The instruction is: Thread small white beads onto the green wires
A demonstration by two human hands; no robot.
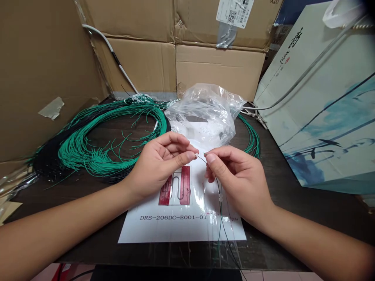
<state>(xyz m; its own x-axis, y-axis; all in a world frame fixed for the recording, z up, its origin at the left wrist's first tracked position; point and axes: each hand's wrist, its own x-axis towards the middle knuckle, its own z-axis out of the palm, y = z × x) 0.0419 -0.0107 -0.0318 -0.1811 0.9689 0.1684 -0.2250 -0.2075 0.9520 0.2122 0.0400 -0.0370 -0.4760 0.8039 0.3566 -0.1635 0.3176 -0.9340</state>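
Near the middle of the view, my left hand (166, 162) pinches a tiny white piece between thumb and forefinger. Just to its right, my right hand (238, 175) pinches a thin black wire (202, 159), whose end runs to the white piece. Below my right hand, black and green wires pass through a small white connector (220, 197) and hang over the table's front edge. Under both hands lies a white printed sheet (181, 230) with a red and grey figure, partly covered by clear plastic.
A large coil of green and black wires (96, 156) lies at the left. Behind the sheet sits a crumpled clear plastic bag (205, 109), with more green wire (252, 136) to its right. Cardboard boxes (219, 70) stand behind, and a pale printed bag (328, 117) at the right.
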